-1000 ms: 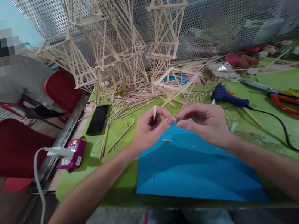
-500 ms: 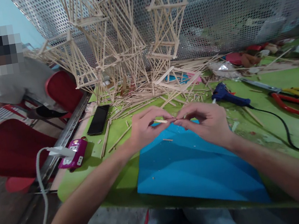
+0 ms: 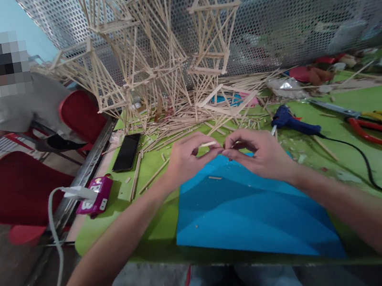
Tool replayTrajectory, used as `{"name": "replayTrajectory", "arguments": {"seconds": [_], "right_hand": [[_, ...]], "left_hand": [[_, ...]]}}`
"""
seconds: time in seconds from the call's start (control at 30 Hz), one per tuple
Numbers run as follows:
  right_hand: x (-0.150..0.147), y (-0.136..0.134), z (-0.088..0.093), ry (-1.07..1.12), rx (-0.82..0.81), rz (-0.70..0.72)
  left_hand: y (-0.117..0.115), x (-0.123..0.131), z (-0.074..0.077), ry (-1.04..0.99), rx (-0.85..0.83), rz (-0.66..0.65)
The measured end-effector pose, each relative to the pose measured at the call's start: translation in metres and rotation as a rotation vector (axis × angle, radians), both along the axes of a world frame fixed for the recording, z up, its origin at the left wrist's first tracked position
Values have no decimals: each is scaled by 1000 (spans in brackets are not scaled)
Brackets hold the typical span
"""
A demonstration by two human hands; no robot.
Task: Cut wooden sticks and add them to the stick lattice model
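Head view: mid-frame, the short stick (image 3: 207, 144) has tipped from upright to level in the curled left hand (image 3: 188, 160), suggesting fine fingertip adjustment. Just beside, the right hand (image 3: 262, 152) pinches nearly closed, its hold unclear

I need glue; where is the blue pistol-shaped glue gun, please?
Head view, right side: the glue gun lies between the right hand and red-and-yellow-handled scissors.

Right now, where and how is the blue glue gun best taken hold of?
Best by the handle, probably, with the right hand coming from above: the blue glue gun lies flat, its slim handle stretching rightward from the bulkier body.
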State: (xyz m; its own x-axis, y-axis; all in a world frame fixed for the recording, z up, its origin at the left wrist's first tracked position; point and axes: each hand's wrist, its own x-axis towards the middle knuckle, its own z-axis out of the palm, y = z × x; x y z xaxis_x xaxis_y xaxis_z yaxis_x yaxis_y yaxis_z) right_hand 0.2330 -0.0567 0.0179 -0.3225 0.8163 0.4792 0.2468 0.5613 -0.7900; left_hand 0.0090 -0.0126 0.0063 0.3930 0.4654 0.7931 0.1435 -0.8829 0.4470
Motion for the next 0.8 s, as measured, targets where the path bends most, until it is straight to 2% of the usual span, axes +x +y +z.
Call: {"name": "replayTrajectory", "arguments": {"seconds": [0.23,0.37,0.5,0.57,0.67,0.8], "right_hand": [[1,4,4,-68,23,-26],[3,3,8,-57,-38,116],[3,0,3,122,-200,230],[1,-1,-1,240,-251,226],[0,-3,-3,336,-247,200],[1,-9,2,190,-154,252]], "left_hand": [[-5,-1,10,83,-187,35],[-4,-4,11,114,-328,-89],[-4,-6,9,68,-413,-180],[-4,-6,7,32,-402,-155],[-7,-5,6,-28,-288,-115],[-18,0,8,-97,-90,-124]]}}
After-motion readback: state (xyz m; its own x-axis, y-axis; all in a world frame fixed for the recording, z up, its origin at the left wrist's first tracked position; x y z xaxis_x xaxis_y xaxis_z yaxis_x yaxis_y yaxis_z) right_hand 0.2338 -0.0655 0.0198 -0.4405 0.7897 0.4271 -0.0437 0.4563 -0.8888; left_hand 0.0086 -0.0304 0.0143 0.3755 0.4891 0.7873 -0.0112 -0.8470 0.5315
